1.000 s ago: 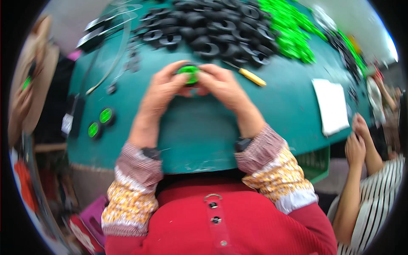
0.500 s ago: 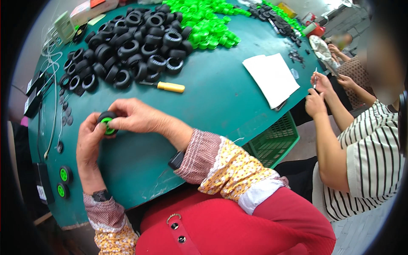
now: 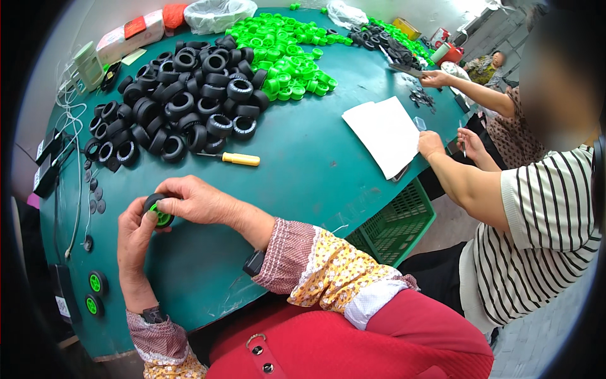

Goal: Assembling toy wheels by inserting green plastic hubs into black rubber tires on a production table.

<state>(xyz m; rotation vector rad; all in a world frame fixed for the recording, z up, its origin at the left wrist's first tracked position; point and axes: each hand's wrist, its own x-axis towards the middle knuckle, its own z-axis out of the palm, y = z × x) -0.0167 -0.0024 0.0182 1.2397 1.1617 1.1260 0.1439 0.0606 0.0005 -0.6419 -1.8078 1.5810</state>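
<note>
Between my two hands is a small toy wheel (image 3: pixel 163 218), a black tyre around a bright green hub. My left hand (image 3: pixel 134 232) grips its left side with the thumb on the hub. From the right, my right hand (image 3: pixel 197 201) pinches the tyre's upper edge, its thumb against the green face. The fingers hide part of the tyre, so how fully the hub sits in it I cannot tell. On the table left of my left forearm lie two similar wheels, one (image 3: pixel 98 282) just beyond the other (image 3: pixel 94 306).
A heap of black tyres (image 3: pixel 183 104) lies ahead, with green hubs (image 3: pixel 284 57) behind it. A yellow-handled screwdriver (image 3: pixel 240 159) rests before the tyres. White paper (image 3: pixel 382 136) lies rightward, above a green crate (image 3: pixel 404 221). Cables run down the left. Co-workers sit at right.
My hands still hold the wheel in nearly the same grip. The view has shifted, showing more of the far table. At right, a co-worker's hand has moved to the paper's edge.
</note>
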